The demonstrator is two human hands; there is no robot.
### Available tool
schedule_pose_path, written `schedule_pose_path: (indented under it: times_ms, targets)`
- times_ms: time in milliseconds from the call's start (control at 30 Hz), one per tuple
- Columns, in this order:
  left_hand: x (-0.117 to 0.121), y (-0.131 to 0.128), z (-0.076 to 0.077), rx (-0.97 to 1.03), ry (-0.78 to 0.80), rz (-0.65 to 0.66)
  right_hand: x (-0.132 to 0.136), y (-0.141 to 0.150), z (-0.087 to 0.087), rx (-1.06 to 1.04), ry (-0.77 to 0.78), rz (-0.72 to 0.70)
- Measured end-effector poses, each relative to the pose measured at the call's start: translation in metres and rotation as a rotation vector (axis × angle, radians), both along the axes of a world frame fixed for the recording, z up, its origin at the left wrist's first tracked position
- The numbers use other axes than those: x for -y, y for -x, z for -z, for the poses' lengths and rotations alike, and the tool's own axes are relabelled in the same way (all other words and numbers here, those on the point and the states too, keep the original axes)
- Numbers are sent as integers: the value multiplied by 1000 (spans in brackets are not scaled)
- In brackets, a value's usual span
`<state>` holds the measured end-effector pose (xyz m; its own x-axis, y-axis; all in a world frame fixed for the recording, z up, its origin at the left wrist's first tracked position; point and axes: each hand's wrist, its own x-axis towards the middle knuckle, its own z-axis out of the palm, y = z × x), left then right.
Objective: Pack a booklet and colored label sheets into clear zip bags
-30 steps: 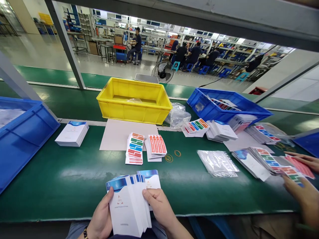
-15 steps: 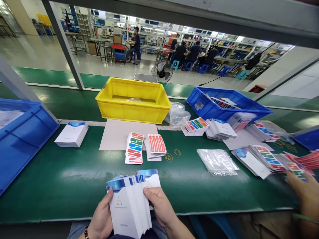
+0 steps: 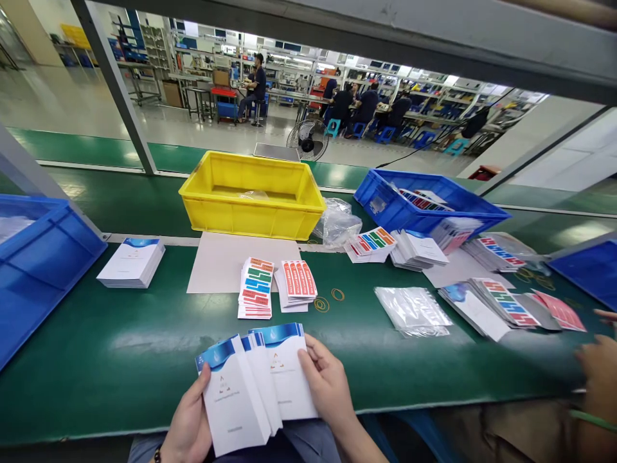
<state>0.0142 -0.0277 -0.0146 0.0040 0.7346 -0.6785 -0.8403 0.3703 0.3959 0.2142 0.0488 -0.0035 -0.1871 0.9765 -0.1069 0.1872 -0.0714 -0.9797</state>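
I hold a fanned stack of white booklets with blue tops (image 3: 250, 386) at the near edge of the green belt. My left hand (image 3: 187, 427) grips the stack's lower left, thumb on the front cover. My right hand (image 3: 330, 386) holds the rightmost booklet by its right edge, spreading it away from the others. Just beyond the booklets lie a stack of multicoloured sticker sheets (image 3: 255, 287) and a stack of red sticker sheets (image 3: 296, 283).
A yellow bin (image 3: 253, 199) stands behind grey card (image 3: 226, 260). Blue bins sit at left (image 3: 38, 270) and back right (image 3: 424, 206). Another booklet stack (image 3: 131, 262), clear bags (image 3: 412, 310), rubber bands (image 3: 328, 299) and more label piles lie about. A co-worker's hand (image 3: 598, 373) is at right.
My right hand has slid the rightmost booklet out to the right, widening the fan. The co-worker's hands have pulled back from the label piles. The view shifted slightly.
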Motion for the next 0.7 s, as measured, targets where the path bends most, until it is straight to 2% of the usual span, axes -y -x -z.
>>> schedule_pose_path:
  times_ms: [133,200,300,367,500,700]
  targets:
    - [-2,4,2,4,48,-26,-13,-15,10,188,-141,173]
    - [-2,3,2,55,46,-12,-11,-10,10,171,-114,78]
    - [-3,1,-1,138,36,12,2,8,5,-5,108,-263]
    - [-4,-1,-3,187,41,7,11,21,2,-65,182,-383]
    - [-7,-2,-7,230,40,-25,16,32,-2,-40,176,-378]
    - [-6,1,-8,205,11,-46,13,30,1,-59,212,-367]
